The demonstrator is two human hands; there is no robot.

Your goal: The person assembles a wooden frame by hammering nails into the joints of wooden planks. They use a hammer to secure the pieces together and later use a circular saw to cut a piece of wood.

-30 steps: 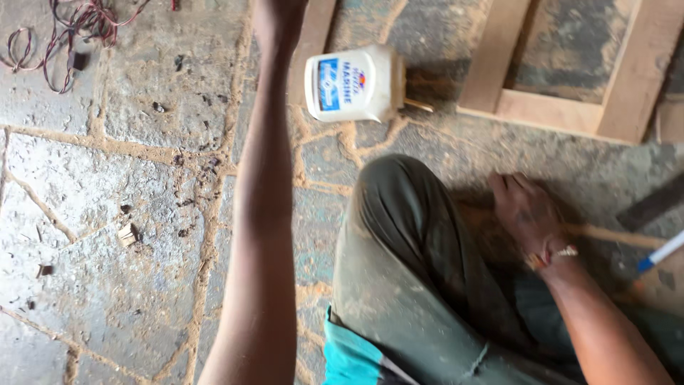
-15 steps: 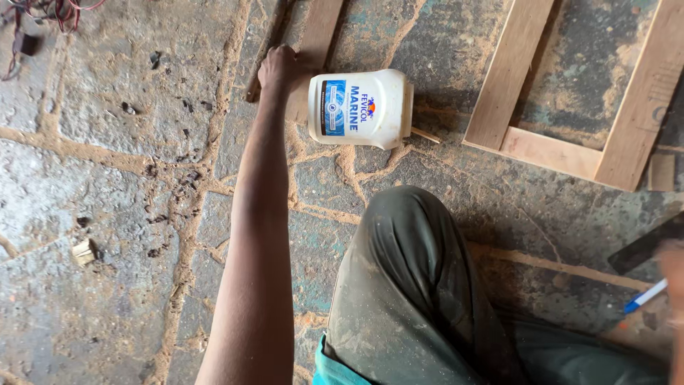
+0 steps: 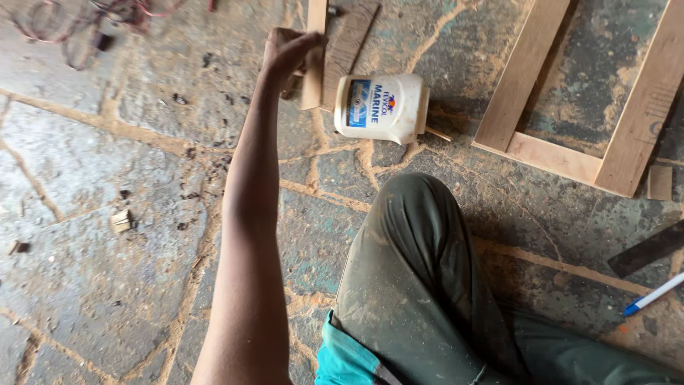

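Only one package in view: a squat cream-white plastic jar [image 3: 385, 107], tipped on its side on the dusty stone floor. Lying just left of the wooden frame [image 3: 524, 78], beyond the bent knee. Rounded body, wider at one end. On the upturned side, a rectangular label [image 3: 367, 103], mostly blue with a white band and a small red-orange mark. No signs or screens.

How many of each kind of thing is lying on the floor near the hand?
White tub on its side: 1
Wooden frame: 1
Wooden strips by the left hand: 2
Pen: 1
Total: 5
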